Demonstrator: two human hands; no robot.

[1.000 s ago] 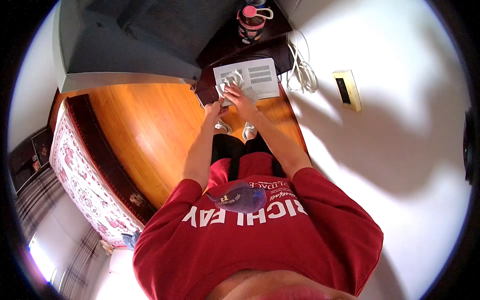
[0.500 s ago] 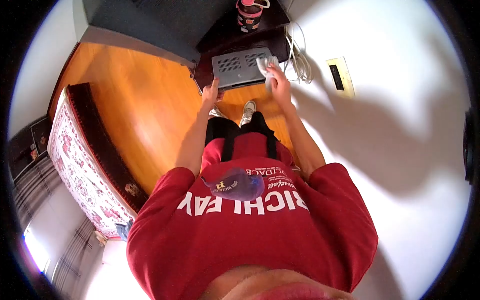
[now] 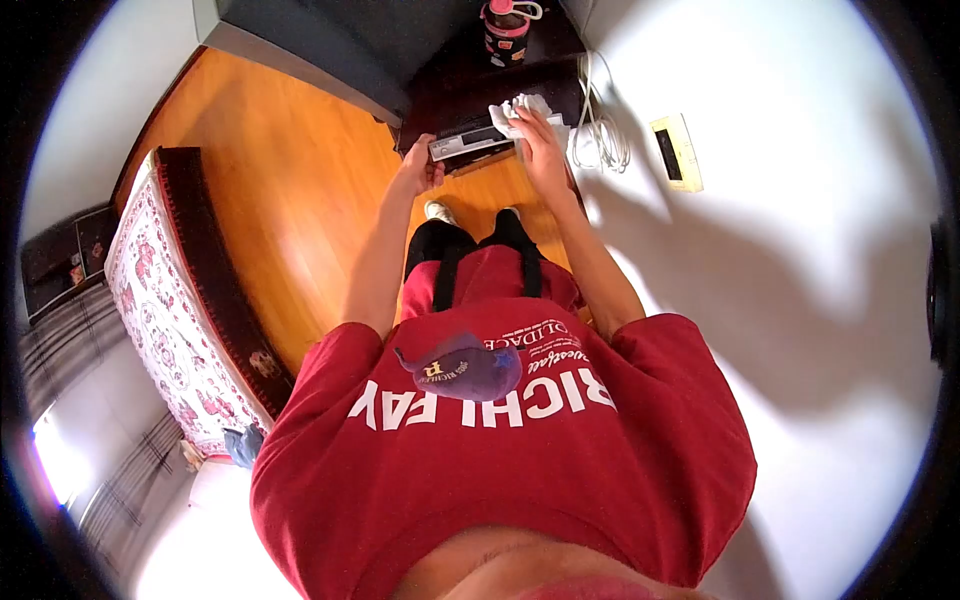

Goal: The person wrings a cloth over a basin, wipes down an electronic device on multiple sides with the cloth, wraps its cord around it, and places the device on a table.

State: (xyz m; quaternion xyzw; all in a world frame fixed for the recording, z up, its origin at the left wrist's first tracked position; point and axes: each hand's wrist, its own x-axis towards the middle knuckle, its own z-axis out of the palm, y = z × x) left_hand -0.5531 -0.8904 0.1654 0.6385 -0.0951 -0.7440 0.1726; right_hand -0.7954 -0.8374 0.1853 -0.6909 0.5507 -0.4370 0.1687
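Note:
A silver set-top box (image 3: 458, 147) is tilted so that its narrow front panel with a dark display strip faces me. My left hand (image 3: 422, 166) grips its left end, fingers closed around the edge. At the right part of the box, my right hand (image 3: 541, 150) holds a crumpled white cloth (image 3: 508, 112) against it. The cloth and fingers cover that end of the panel. Some of the right fingertips are hidden in the cloth.
A dark shelf (image 3: 440, 97) stands behind the box, with a pink-and-black bottle (image 3: 506, 40) on top. Coiled white cables (image 3: 600, 140) hang by the wall near a yellowish wall plate (image 3: 677, 152). A bed with a floral cover (image 3: 165, 310) is at left, over a wooden floor (image 3: 270, 190).
The set-top box has tipped from showing its vented top to showing its front panel. My right hand and the cloth have shifted left onto the panel. My left hand still grips the left end.

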